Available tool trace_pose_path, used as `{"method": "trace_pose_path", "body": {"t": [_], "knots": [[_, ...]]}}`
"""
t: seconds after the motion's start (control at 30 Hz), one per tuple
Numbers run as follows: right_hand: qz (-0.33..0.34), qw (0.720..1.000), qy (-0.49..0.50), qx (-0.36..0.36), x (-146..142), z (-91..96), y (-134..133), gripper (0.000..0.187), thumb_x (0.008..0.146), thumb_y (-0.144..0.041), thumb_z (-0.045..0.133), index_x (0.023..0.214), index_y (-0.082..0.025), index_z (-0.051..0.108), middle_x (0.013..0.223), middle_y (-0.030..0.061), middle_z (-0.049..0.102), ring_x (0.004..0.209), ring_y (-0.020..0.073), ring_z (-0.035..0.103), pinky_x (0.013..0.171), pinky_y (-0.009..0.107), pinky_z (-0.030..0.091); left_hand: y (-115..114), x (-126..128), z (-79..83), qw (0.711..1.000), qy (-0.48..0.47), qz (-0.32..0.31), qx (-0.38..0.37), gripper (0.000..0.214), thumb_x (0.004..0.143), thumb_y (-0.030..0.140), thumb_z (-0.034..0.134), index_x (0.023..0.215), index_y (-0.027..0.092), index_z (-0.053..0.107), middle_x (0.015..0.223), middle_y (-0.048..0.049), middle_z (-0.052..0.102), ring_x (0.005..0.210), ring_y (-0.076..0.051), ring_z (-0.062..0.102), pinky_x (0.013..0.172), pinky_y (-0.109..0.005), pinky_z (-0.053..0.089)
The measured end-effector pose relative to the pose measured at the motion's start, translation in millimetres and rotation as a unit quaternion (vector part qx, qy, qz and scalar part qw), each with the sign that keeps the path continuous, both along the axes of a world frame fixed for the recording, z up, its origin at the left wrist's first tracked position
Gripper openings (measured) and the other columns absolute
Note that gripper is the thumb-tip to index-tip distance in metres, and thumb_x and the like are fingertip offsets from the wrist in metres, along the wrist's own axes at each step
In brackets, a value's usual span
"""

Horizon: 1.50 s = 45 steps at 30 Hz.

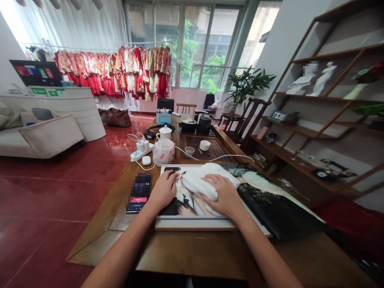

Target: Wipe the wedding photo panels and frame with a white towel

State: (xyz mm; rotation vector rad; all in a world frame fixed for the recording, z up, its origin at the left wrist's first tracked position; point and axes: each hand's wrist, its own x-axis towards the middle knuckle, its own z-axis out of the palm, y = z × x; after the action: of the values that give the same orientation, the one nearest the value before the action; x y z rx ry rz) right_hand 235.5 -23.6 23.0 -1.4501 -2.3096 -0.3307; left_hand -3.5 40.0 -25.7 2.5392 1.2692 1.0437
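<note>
A large open photo album [270, 200] lies on the wooden table [192, 256] in front of me. My left hand [163, 190] rests on the album's left page near its left edge, fingers curled loosely and pressing down. My right hand [223, 196] lies on a crumpled white cloth [201, 180] that sits on the same page, fingers bent over the cloth and gripping it.
A smartphone [139, 193] lies left of the album. Behind it are a white jug [163, 151], a power strip with cables [141, 149], an earbud case [146, 160], and a tea tray with a small bowl [205, 145] and kettles [204, 124]. A wooden shelf unit [315, 120] stands at right.
</note>
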Motion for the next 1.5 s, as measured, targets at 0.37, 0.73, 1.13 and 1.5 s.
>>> {"method": "trace_pose_path", "body": {"t": [0.37,0.73,1.13,1.5], "knots": [[0.021,1.0,0.011,0.004,-7.7,3.2,-2.6,0.045,0.081,-0.049,0.055,0.118,-0.023,0.06,0.117,0.01,0.062,0.108,0.0291,0.052,0.091,0.045,0.037,-1.1,-0.6,2.0,1.0,0.0,-0.003,0.001,0.036,0.09,0.012,0.043,0.124,0.018,0.053,0.127,-0.0109,0.052,0.123,-0.023,0.047,0.106,-0.043,0.038],[0.003,1.0,-0.007,-0.002,-5.4,-0.1,-2.4,0.04,0.088,-0.043,0.047,0.119,-0.021,0.059,0.119,0.0095,0.061,0.111,0.0283,0.05,0.093,0.044,0.036,-1.5,0.1,2.3,1.0,0.001,-0.002,0.002,0.036,0.09,0.012,0.043,0.124,0.018,0.053,0.127,-0.0111,0.052,0.123,-0.023,0.047,0.107,-0.043,0.037],[-0.013,1.0,-0.007,0.008,1.3,2.6,1.0,0.039,0.088,-0.04,0.048,0.118,-0.018,0.06,0.117,0.0109,0.062,0.111,0.0283,0.05,0.093,0.044,0.037,-1.2,0.2,2.7,1.0,0.004,0.001,0.002,0.035,0.09,0.012,0.044,0.123,0.016,0.053,0.127,-0.0121,0.052,0.123,-0.024,0.047,0.106,-0.042,0.038],[0.026,1.0,-0.015,0.002,-1.2,1.9,-6.2,0.039,0.087,-0.039,0.05,0.12,-0.02,0.059,0.119,0.0109,0.061,0.111,0.0287,0.049,0.093,0.045,0.037,-0.9,0.5,1.5,1.0,0.002,0.003,0.004,0.035,0.09,0.012,0.044,0.123,0.016,0.053,0.127,-0.0117,0.052,0.122,-0.023,0.048,0.106,-0.041,0.038]]}}
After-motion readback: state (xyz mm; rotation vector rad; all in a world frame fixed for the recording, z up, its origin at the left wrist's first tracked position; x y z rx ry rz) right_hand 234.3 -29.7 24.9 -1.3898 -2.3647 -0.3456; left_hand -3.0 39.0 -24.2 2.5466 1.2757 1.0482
